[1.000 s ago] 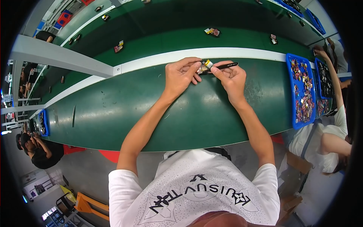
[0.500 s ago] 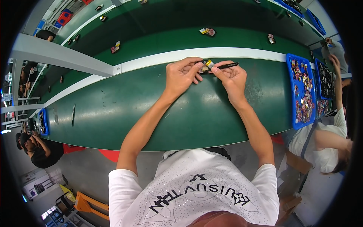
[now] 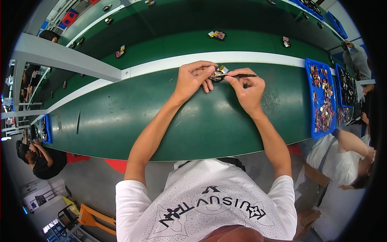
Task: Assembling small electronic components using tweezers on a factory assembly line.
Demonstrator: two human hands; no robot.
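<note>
My left hand (image 3: 192, 81) is closed, its thumb and fingers pinching a small dark item with yellow, silver and reddish wrapper-like pieces (image 3: 220, 71). Its exact kind is too small to make out. Fingers closed, my right hand (image 3: 248, 92) grips slim black tweezers (image 3: 244, 75). Their wide end sticks out to the right past my fingers, and the narrow end reaches the small item. Both hands are above the far part of the green work surface (image 3: 217, 121), close to the white rail. My fingertips partly hide the item.
A blue tray (image 3: 317, 97) of small colourful pieces stands at the right, beside a tray of black items (image 3: 346, 86). Past the white rail (image 3: 169, 62), small tagged items (image 3: 217, 35) lie spaced along a green belt. A grey post (image 3: 68, 56) crosses the left. Other people sit at both sides.
The tweezers have turned from showing a broad face to a thin edge, and my right hand has shifted slightly. Items on the belt have moved a little left.
</note>
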